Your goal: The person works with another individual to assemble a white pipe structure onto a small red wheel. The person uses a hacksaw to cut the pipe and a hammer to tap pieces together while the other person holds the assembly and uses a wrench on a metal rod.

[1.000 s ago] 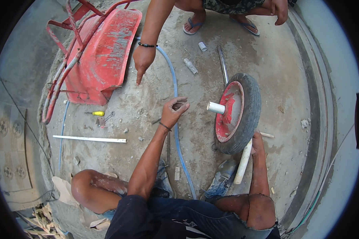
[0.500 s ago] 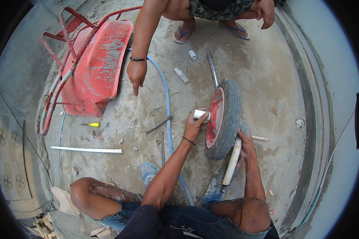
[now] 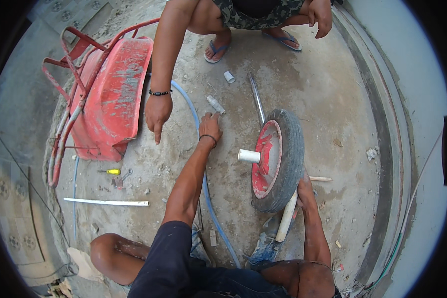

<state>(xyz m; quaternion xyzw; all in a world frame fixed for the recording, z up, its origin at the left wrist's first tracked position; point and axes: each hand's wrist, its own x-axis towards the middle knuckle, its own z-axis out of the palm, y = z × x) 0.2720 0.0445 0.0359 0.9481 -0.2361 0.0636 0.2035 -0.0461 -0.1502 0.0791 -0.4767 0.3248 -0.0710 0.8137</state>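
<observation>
A: Left hand (image 3: 210, 125)?
B: Stretched forward, fingers loosely spread on the concrete, gripping nothing; short grey pipe piece (image 3: 215, 105) lies just beyond it.
A: Right hand (image 3: 304, 190)?
B: Closed against the tyre of the red wheel (image 3: 278, 161), steadying it upright; white axle tube (image 3: 248, 156) projects from the hub.
A: Surroundings?
B: Blue hose (image 3: 208, 196), overturned red wheelbarrow tray (image 3: 111, 97), another person's pointing hand (image 3: 157, 114).
</observation>
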